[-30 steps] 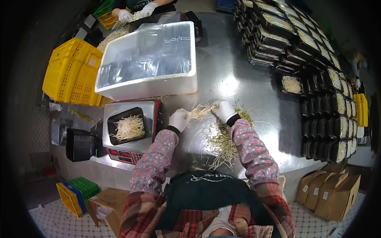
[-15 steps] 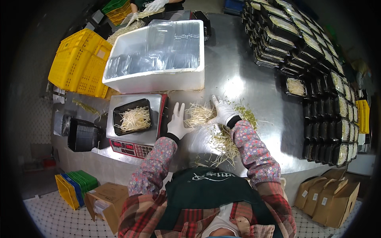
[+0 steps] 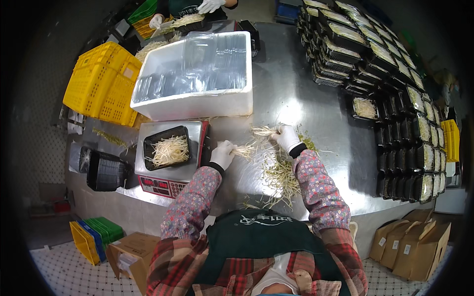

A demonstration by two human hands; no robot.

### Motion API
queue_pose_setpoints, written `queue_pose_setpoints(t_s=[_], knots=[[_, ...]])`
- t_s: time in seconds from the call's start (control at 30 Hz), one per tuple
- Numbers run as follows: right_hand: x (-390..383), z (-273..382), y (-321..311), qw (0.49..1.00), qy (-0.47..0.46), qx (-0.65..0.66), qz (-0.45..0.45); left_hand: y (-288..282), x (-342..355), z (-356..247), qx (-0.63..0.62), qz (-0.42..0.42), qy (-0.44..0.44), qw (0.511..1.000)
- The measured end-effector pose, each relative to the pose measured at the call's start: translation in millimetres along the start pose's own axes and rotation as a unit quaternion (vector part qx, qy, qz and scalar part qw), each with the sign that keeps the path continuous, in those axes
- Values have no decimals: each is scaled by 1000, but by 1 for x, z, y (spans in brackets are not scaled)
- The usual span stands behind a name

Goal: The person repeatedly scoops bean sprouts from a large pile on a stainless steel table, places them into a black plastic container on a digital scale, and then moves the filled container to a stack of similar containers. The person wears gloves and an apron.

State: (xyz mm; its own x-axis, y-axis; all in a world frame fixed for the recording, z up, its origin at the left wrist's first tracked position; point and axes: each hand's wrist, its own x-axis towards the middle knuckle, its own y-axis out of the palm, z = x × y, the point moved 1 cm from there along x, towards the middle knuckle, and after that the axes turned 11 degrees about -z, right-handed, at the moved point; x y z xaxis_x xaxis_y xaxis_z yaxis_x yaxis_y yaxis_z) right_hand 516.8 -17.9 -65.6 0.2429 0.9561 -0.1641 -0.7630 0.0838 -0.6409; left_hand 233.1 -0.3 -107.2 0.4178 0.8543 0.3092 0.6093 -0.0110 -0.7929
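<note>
My gloved left hand (image 3: pixel 223 154) is closed round a small bunch of bean sprouts (image 3: pixel 244 151), whose pale stems stick out to the right. Another bunch of bean sprouts (image 3: pixel 264 130) is gripped in my gloved right hand (image 3: pixel 287 138), stems pointing left. Below and beside the right wrist lies a loose heap of sprouts with green bits (image 3: pixel 280 176) on the metal table (image 3: pixel 242 185). To the left of my left hand, a black tray (image 3: pixel 146 154) part filled with sprouts (image 3: pixel 169 150) rests on a digital scale (image 3: pixel 197 129).
Stacked empty black trays (image 3: pixel 106 170) stand left of the scale. Behind it are a white foam box (image 3: pixel 192 106) of clear lids and yellow crates (image 3: pixel 98 84). Packed trays (image 3: pixel 419 128) are piled at right. Across the table, a co-worker's gloved hand (image 3: pixel 211 6) is above another tray.
Both hands have gone from spread fingers around one sprout pile to closed grips, each on its own bunch. The pile between them has been parted. The co-worker's hands have shifted too.
</note>
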Motion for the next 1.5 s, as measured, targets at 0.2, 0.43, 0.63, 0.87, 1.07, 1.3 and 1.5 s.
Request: queue_pose_setpoints(t_s=[0.2, 0.43, 0.63, 0.87, 1.07, 1.3, 1.5], knots=[[-8, 22, 42, 971, -129, -192, 61, 0, -9, -31, -23, -47, -31, 998], [-19, 67, 42, 942, -145, -299, 45, -47, -65, -51, -173, -107, -118, 972], [-7, 34, 88, 936, -213, -277, 34, -116, -82, -78, -235, -119, -163, 951], [-13, 36, 94, 967, -149, -204, 34, -198, -123, -21, -180, -325, -173, 912], [-11, 23, 79, 983, -8, 182, 1, -272, -164, 48, -38, -438, -169, 882], [-41, 230, 42, 932, -129, 331, 66, -297, -185, 95, -182, -435, -274, 838], [-43, 303, 130, 913, -408, -19, 6, -264, -124, 92, -246, -321, -268, 874]])
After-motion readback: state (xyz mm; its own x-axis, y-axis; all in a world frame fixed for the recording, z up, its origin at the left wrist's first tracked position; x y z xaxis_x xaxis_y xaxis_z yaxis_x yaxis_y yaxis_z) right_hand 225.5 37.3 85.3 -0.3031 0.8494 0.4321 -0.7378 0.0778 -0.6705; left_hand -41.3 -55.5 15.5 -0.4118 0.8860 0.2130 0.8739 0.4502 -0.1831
